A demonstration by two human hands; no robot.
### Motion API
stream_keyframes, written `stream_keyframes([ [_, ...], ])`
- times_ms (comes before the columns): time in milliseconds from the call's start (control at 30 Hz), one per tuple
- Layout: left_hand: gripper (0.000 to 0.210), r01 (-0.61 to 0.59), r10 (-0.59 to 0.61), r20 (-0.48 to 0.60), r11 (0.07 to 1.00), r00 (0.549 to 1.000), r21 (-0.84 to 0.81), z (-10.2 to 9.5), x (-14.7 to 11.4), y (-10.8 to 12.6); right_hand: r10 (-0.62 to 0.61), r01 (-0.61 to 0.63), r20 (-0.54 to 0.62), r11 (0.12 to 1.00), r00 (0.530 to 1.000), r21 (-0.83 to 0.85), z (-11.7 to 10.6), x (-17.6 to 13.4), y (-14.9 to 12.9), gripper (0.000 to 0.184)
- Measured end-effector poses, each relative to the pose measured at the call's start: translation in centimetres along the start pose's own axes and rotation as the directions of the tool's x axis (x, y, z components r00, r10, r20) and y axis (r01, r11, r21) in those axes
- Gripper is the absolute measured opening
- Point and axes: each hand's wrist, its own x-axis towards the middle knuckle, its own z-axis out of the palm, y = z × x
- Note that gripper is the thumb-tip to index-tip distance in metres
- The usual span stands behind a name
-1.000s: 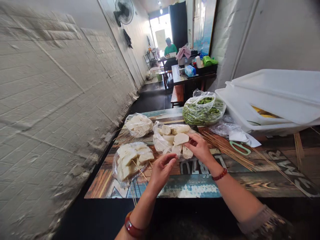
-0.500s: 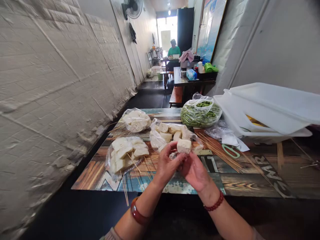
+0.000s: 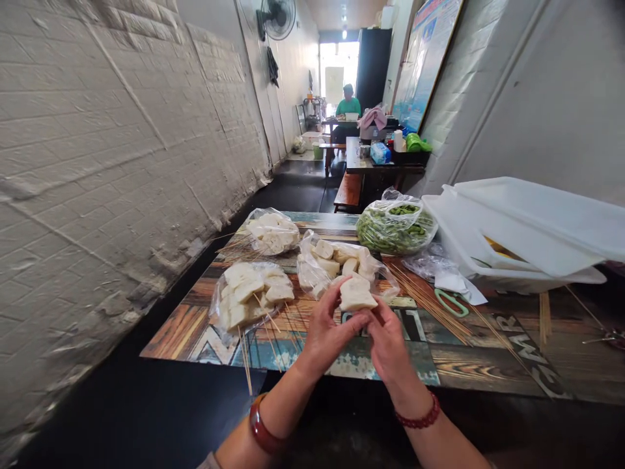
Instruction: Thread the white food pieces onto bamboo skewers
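Note:
Between my two hands, a white tofu-like piece (image 3: 357, 293) is held up over the near part of the table. My left hand (image 3: 328, 335) grips it from the left, thumb below and fingers along its side. The fingers of my right hand (image 3: 389, 339) close on its lower right edge; whether they also hold a skewer is hidden. Just behind lies an open clear bag of thick pale pieces (image 3: 328, 260). To the left, flat white pieces (image 3: 249, 293) rest on a plastic bag, with several thin wooden skewers (image 3: 245, 361) sticking out toward me.
Another bag of white pieces (image 3: 273, 231) sits at the back left. A bag of green vegetables (image 3: 398, 225), loose skewers (image 3: 434, 303), green-handled scissors (image 3: 450, 302) and white plastic bins (image 3: 517, 221) occupy the right. A person in green (image 3: 348, 105) sits far back.
The white piece has turned in my hands and now shows a broader face. My right hand has shifted slightly right and down. The view has moved a little.

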Motion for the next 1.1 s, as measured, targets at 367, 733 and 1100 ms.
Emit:
stream_keyframes([
  [367, 0.052, 0.184, -0.194, 0.010, 0.913, 0.981, -0.364, -2.5, -0.2, -1.1, -0.236, 0.233, 0.042, 0.886, 0.971, -0.400, -0.1, -0.6, -1.8, 0.027],
  [733, 0.050, 0.321, -0.381, -0.090, 0.865, 0.920, -0.386, -5.0, -1.8, -2.5, -0.288, 0.278, 0.103, 0.671, 0.952, -0.687, -7.5, 5.3, -1.0, 0.029],
  [1100, 0.049, 0.341, -0.388, -0.099, 0.885, 0.916, -0.317, -4.5, -2.2, -2.5, -0.149, 0.224, 0.168, 0.696, 0.974, -0.682, -5.7, 9.3, 2.4, 0.030],
])
